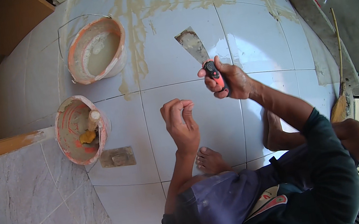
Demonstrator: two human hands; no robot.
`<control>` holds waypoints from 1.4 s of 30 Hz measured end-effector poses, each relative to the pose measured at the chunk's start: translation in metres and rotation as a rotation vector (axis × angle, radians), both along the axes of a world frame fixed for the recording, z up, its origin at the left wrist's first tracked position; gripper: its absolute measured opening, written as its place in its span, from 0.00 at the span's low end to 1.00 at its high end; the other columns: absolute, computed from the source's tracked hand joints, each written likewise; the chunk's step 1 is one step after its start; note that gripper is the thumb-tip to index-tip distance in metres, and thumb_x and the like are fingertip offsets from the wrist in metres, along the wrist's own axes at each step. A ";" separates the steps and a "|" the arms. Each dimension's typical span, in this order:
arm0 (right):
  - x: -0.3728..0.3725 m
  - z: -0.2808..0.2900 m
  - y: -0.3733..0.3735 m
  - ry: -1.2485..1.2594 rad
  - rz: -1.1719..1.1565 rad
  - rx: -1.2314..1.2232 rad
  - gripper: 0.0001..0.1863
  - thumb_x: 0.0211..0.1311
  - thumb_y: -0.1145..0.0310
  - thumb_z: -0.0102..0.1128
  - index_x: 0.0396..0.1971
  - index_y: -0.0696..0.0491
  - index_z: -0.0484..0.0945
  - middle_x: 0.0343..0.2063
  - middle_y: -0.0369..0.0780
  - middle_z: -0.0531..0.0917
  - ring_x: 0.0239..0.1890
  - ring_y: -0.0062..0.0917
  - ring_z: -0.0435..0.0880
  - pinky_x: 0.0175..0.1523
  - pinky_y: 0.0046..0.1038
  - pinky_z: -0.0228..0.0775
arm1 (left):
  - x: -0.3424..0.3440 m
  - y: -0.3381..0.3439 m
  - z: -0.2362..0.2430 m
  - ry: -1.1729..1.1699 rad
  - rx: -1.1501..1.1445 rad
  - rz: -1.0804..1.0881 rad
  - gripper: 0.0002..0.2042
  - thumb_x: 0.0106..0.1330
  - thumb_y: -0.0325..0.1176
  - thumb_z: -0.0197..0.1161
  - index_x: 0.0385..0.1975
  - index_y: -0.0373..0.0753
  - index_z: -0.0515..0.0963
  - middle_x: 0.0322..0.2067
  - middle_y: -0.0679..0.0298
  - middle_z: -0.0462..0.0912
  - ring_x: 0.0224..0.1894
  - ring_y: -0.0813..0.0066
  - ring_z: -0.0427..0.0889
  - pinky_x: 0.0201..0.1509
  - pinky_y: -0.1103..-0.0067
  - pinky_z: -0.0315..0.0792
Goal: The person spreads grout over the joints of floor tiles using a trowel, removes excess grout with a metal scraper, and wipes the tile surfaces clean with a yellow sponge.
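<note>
My right hand (pixel 235 79) is wrapped round the red and black handle of a putty knife (pixel 193 46). Its flat blade, stained with pale residue, points up and to the left above the tiles. To the left, my left hand (pixel 182 125) hangs over the floor with fingers curled and thumb meeting the fingertips; I see nothing between them. A flat rectangular trowel (pixel 117 158) caked with dried residue lies on the tiles, left of that hand. Beside it, a smeared bucket (pixel 61 140) holds a pale cylindrical thing (pixel 94 119) and a yellow sponge or cloth (pixel 87 136).
A second bucket (pixel 121 51) with a wire handle holds cloudy water at the upper left. Beige grout smears (pixel 132 49) cover the far white tiles (pixel 171 61). A broom (pixel 340 103) leans by a ledge (pixel 313 6) on the right. My bare foot (pixel 213 159) rests near my left hand.
</note>
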State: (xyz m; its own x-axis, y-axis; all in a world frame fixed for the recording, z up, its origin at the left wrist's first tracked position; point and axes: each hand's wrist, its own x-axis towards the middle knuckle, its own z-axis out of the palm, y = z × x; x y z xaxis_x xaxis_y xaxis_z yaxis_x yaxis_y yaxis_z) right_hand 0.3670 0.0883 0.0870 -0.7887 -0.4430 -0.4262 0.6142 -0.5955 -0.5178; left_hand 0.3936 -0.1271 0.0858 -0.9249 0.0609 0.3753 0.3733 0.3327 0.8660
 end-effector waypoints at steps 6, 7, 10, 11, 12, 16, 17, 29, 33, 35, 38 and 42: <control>-0.037 0.081 0.089 0.026 0.341 0.775 0.35 0.71 0.32 0.37 0.39 0.53 0.74 0.17 0.28 0.67 0.15 0.12 0.63 0.18 0.18 0.56 | 0.017 -0.039 -0.020 -0.099 -0.088 -0.061 0.05 0.63 0.25 0.67 0.31 0.35 0.76 0.35 0.59 0.77 0.40 0.61 0.74 0.42 0.69 0.70; -0.038 0.094 0.107 0.093 0.399 0.966 0.34 0.72 0.33 0.39 0.37 0.53 0.74 0.16 0.29 0.67 0.15 0.12 0.65 0.18 0.18 0.58 | 0.021 -0.043 -0.022 -0.144 -0.145 -0.083 0.06 0.63 0.27 0.68 0.31 0.35 0.76 0.34 0.59 0.77 0.40 0.60 0.74 0.43 0.68 0.70; -0.040 0.103 0.155 0.155 0.323 1.065 0.29 0.70 0.39 0.43 0.31 0.54 0.73 0.16 0.32 0.70 0.14 0.16 0.70 0.17 0.20 0.63 | 0.040 -0.061 -0.030 -0.268 -0.260 -0.117 0.07 0.63 0.29 0.69 0.31 0.35 0.76 0.34 0.58 0.77 0.41 0.59 0.75 0.44 0.68 0.70; -0.034 0.099 0.174 0.139 0.307 1.080 0.29 0.70 0.39 0.43 0.31 0.54 0.73 0.16 0.32 0.70 0.14 0.16 0.70 0.17 0.20 0.63 | 0.049 -0.062 -0.034 -0.361 -0.292 -0.129 0.08 0.63 0.31 0.69 0.32 0.35 0.76 0.34 0.58 0.78 0.41 0.59 0.75 0.45 0.67 0.70; -0.028 0.091 0.195 0.204 0.243 1.038 0.30 0.70 0.39 0.43 0.30 0.55 0.73 0.16 0.33 0.70 0.14 0.16 0.70 0.17 0.20 0.64 | 0.059 -0.062 -0.036 -0.384 -0.330 -0.132 0.08 0.63 0.31 0.69 0.32 0.35 0.76 0.35 0.58 0.78 0.41 0.58 0.75 0.45 0.67 0.70; -0.038 0.028 0.242 0.072 0.113 1.004 0.33 0.70 0.37 0.44 0.35 0.57 0.74 0.17 0.34 0.71 0.15 0.16 0.70 0.17 0.21 0.63 | 0.104 -0.134 -0.075 -0.315 -0.575 -0.117 0.08 0.62 0.32 0.68 0.33 0.35 0.77 0.33 0.56 0.79 0.40 0.56 0.76 0.46 0.66 0.71; -0.040 0.012 0.246 -0.019 0.081 1.001 0.33 0.70 0.37 0.44 0.37 0.57 0.75 0.17 0.34 0.72 0.15 0.16 0.70 0.17 0.21 0.63 | 0.121 -0.163 -0.087 -0.270 -0.624 -0.126 0.08 0.63 0.32 0.67 0.32 0.35 0.77 0.32 0.56 0.79 0.39 0.56 0.76 0.45 0.65 0.71; -0.031 -0.090 0.517 0.079 -0.162 2.205 0.17 0.69 0.62 0.54 0.54 0.40 0.82 0.44 0.46 0.86 0.47 0.43 0.85 0.48 0.41 0.76 | 0.152 -0.188 -0.033 -0.812 -0.894 0.091 0.09 0.66 0.32 0.63 0.40 0.37 0.75 0.32 0.60 0.81 0.34 0.63 0.78 0.40 0.69 0.74; -0.061 -0.100 0.596 -0.021 0.140 2.301 0.16 0.64 0.66 0.51 0.47 0.51 0.83 0.42 0.51 0.85 0.44 0.47 0.85 0.47 0.46 0.78 | 0.149 -0.172 -0.016 -0.874 -0.936 0.066 0.09 0.66 0.32 0.63 0.42 0.37 0.75 0.31 0.62 0.81 0.33 0.65 0.78 0.39 0.70 0.74; -0.058 -0.117 0.576 0.071 0.213 2.229 0.14 0.63 0.67 0.51 0.44 0.53 0.83 0.40 0.52 0.85 0.43 0.48 0.85 0.47 0.46 0.78 | 0.153 -0.172 0.002 -0.892 -0.961 0.071 0.10 0.67 0.32 0.63 0.43 0.37 0.75 0.31 0.62 0.81 0.32 0.66 0.78 0.39 0.71 0.74; -0.025 -0.105 0.504 0.225 0.408 2.111 0.12 0.60 0.70 0.54 0.40 0.55 0.83 0.35 0.53 0.85 0.39 0.49 0.85 0.46 0.47 0.77 | 0.160 -0.178 0.041 -0.919 -1.014 0.113 0.10 0.67 0.32 0.62 0.44 0.36 0.75 0.31 0.63 0.81 0.32 0.68 0.78 0.39 0.72 0.73; 0.021 -0.064 0.529 0.221 0.371 2.096 0.16 0.61 0.71 0.55 0.48 0.50 0.84 0.32 0.53 0.84 0.38 0.49 0.85 0.45 0.47 0.77 | 0.157 -0.166 0.046 -0.935 -1.005 0.087 0.11 0.68 0.33 0.61 0.46 0.36 0.75 0.31 0.64 0.80 0.31 0.70 0.78 0.38 0.73 0.73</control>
